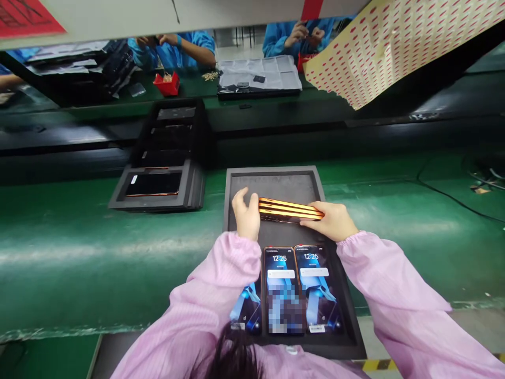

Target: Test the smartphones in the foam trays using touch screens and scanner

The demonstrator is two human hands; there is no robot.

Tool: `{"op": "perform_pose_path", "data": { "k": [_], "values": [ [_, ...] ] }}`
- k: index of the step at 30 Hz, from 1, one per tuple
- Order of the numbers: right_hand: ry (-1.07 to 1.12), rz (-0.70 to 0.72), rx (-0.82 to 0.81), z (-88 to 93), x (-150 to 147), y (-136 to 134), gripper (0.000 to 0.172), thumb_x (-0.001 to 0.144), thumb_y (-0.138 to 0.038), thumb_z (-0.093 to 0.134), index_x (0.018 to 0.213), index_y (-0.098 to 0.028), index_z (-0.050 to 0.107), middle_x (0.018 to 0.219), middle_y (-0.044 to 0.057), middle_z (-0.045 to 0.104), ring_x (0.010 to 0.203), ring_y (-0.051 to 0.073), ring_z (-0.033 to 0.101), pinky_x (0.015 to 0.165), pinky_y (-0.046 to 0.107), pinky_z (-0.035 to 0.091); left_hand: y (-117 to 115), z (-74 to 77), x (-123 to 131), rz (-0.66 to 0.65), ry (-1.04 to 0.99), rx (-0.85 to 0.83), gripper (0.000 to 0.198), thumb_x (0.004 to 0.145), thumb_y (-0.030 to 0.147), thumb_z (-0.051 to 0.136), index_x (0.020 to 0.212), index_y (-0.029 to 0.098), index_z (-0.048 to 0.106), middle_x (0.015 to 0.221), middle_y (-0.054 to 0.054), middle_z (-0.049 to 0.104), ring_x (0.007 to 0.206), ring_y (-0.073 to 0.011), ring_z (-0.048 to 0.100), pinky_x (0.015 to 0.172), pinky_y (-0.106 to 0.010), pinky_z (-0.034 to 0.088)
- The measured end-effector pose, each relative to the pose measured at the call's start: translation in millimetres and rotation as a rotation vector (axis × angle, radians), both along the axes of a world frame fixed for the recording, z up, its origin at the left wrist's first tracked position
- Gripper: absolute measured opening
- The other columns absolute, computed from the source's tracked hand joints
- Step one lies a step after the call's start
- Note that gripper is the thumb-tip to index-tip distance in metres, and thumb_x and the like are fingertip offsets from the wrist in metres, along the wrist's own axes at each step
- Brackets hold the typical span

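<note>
Both my hands hold a small stack of orange-edged phones (290, 209) on edge above the far half of a dark grey foam tray (276, 181). My left hand (246, 213) grips the stack's left end with fingers curled. My right hand (331, 220) closes on its right end. In the tray's near half lie three phones side by side, screens lit and showing 12:25 (279, 289); my left sleeve covers part of the leftmost one.
A stack of black foam trays (158, 187) sits on the green conveyor belt (71, 231) to the left, a phone in the top one. Across the belt, people in blue sleeves (177, 50) work at a bench. A dotted label sheet (394, 47) hangs upper right.
</note>
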State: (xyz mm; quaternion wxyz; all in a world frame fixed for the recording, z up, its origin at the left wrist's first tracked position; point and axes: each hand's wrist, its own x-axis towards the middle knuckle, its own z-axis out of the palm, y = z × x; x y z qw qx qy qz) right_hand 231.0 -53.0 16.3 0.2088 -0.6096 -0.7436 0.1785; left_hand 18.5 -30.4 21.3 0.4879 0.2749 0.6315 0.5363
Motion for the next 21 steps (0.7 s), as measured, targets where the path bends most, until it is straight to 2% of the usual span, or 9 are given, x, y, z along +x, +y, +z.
{"op": "perform_pose_path", "data": {
  "k": [2, 5, 7, 9, 12, 14, 17, 19, 21],
  "values": [
    [-0.06, -0.032, 0.064, 0.7, -9, -3, 0.025, 0.065, -0.041, 0.066, 0.077, -0.019, 0.062, 0.066, 0.0, 0.066, 0.059, 0.016, 0.061, 0.057, 0.025, 0.045, -23, 12.2, 3, 0.074, -0.282, -0.193, 0.046, 0.067, 0.043, 0.061, 0.109, 0.028, 0.05, 0.134, -0.004, 0.042, 0.126, -0.0195, 0.037, 0.1, -0.034, 0.032],
    [-0.161, -0.107, 0.173, 8.8, -37, -16, 0.023, 0.068, -0.039, 0.064, 0.077, -0.019, 0.063, 0.068, 0.002, 0.067, 0.062, 0.017, 0.063, 0.054, 0.025, 0.043, -48, 21.8, 19, -0.146, -0.698, -0.49, 0.053, 0.06, 0.053, 0.064, 0.1, 0.02, 0.053, 0.123, -0.014, 0.049, 0.12, -0.027, 0.043, 0.094, -0.039, 0.039],
    [-0.232, -0.141, 0.234, 20.4, -59, -32, 0.018, 0.073, -0.035, 0.059, 0.077, -0.018, 0.063, 0.066, 0.003, 0.067, 0.061, 0.018, 0.063, 0.051, 0.026, 0.041, -55, 22.0, 31, -0.218, -0.845, -0.425, 0.043, 0.06, 0.051, 0.064, 0.086, 0.018, 0.057, 0.102, -0.011, 0.059, 0.11, -0.0266, 0.052, 0.089, -0.038, 0.042],
    [-0.24, -0.12, 0.314, 33.0, -73, -56, 0.017, 0.079, -0.03, 0.051, 0.083, -0.018, 0.063, 0.071, 0.005, 0.068, 0.064, 0.018, 0.063, 0.055, 0.027, 0.043, -58, 20.5, 34, -0.159, -0.882, -0.222, 0.028, 0.063, 0.043, 0.062, 0.074, 0.018, 0.057, 0.08, -0.004, 0.062, 0.098, -0.0228, 0.059, 0.087, -0.035, 0.044],
    [-0.055, 0.081, 0.361, 39.3, -67, -113, 0.039, 0.079, -0.033, 0.051, 0.114, -0.016, 0.05, 0.104, 0.01, 0.065, 0.097, 0.021, 0.06, 0.085, 0.034, 0.045, -67, 21.5, 10, -0.226, -0.899, -0.148, 0.03, 0.064, 0.042, 0.058, 0.073, 0.014, 0.061, 0.072, -0.006, 0.063, 0.088, -0.0231, 0.061, 0.082, -0.036, 0.046],
    [0.034, 0.136, 0.333, 27.5, -47, -163, 0.06, 0.075, -0.042, 0.052, 0.126, -0.014, 0.037, 0.112, 0.013, 0.06, 0.112, 0.027, 0.051, 0.1, 0.05, 0.032, -79, 23.6, -23, -0.336, -0.93, -0.166, 0.042, 0.063, 0.046, 0.056, 0.086, 0.012, 0.063, 0.084, -0.009, 0.066, 0.087, -0.0249, 0.061, 0.079, -0.038, 0.047],
    [0.018, 0.187, 0.192, -7.6, -13, -227, 0.045, 0.079, -0.036, 0.045, 0.121, -0.018, 0.042, 0.098, 0.008, 0.065, 0.109, 0.026, 0.052, 0.104, 0.055, 0.021, -99, 23.5, -73, -0.452, -0.952, -0.133, 0.065, 0.06, 0.056, 0.056, 0.109, 0.014, 0.056, 0.094, -0.01, 0.065, 0.08, -0.0242, 0.061, 0.07, -0.039, 0.049],
    [-0.076, 0.164, 0.095, -28.2, -1, -246, 0.043, 0.081, -0.035, 0.041, 0.121, -0.019, 0.042, 0.101, 0.008, 0.064, 0.11, 0.027, 0.051, 0.103, 0.059, 0.014, -112, 20.2, -94, -0.463, -0.962, -0.068, 0.074, 0.057, 0.064, 0.056, 0.111, 0.013, 0.054, 0.086, -0.009, 0.064, 0.069, -0.0199, 0.059, 0.06, -0.034, 0.049],
    [-0.196, 0.095, 0.055, -37.4, -1, -242, 0.047, 0.081, -0.036, 0.039, 0.125, -0.021, 0.039, 0.106, 0.009, 0.063, 0.114, 0.03, 0.047, 0.1, 0.064, 0.011, -122, 15.8, -101, -0.454, -0.968, -0.048, 0.08, 0.054, 0.069, 0.055, 0.109, 0.011, 0.054, 0.079, -0.008, 0.062, 0.062, -0.0166, 0.056, 0.054, -0.031, 0.048]
  ]
}}
